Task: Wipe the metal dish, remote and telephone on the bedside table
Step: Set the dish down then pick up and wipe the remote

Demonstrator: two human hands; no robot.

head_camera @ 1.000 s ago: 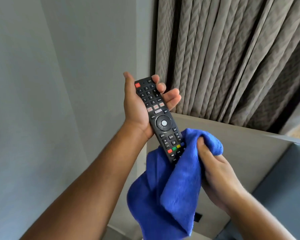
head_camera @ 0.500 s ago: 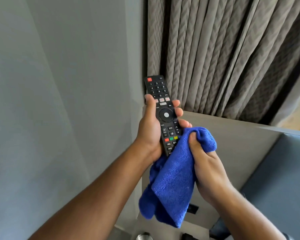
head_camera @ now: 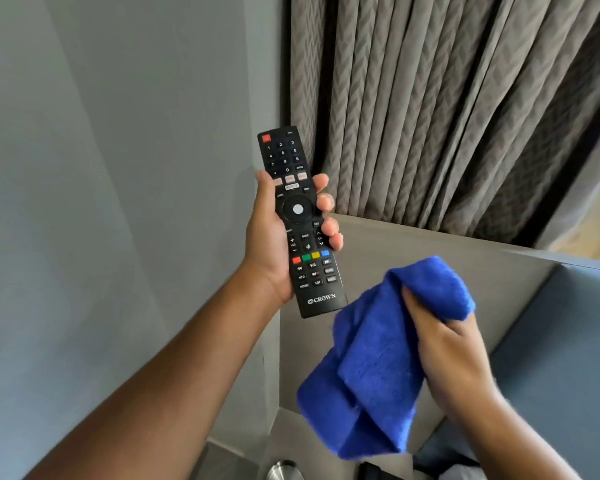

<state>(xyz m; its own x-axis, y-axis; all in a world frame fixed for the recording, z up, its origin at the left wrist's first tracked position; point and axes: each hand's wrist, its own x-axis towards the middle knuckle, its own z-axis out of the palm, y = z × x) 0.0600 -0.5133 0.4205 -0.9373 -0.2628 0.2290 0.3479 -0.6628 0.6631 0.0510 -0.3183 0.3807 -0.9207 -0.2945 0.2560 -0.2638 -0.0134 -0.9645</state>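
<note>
You are holding the remote (head_camera: 300,221) up in front of the grey wall (head_camera: 118,168), just left of the patterned curtain (head_camera: 447,98), with its button face turned toward you and its red power button at the top. Your left hand (head_camera: 274,244) is wrapping around the remote's middle, thumb lying along its left edge and fingertips (head_camera: 326,202) curling over its right edge, so the grip is pressed firmly onto it. Below and to the right of the remote, clear of its lower end, your right hand (head_camera: 447,351) is bunching the blue cloth (head_camera: 378,358), fingers clenching its folds while the loose end is hanging downward. A rounded metal object (head_camera: 284,471) is peeking in far beneath the remote; you cannot tell what it is.
</note>
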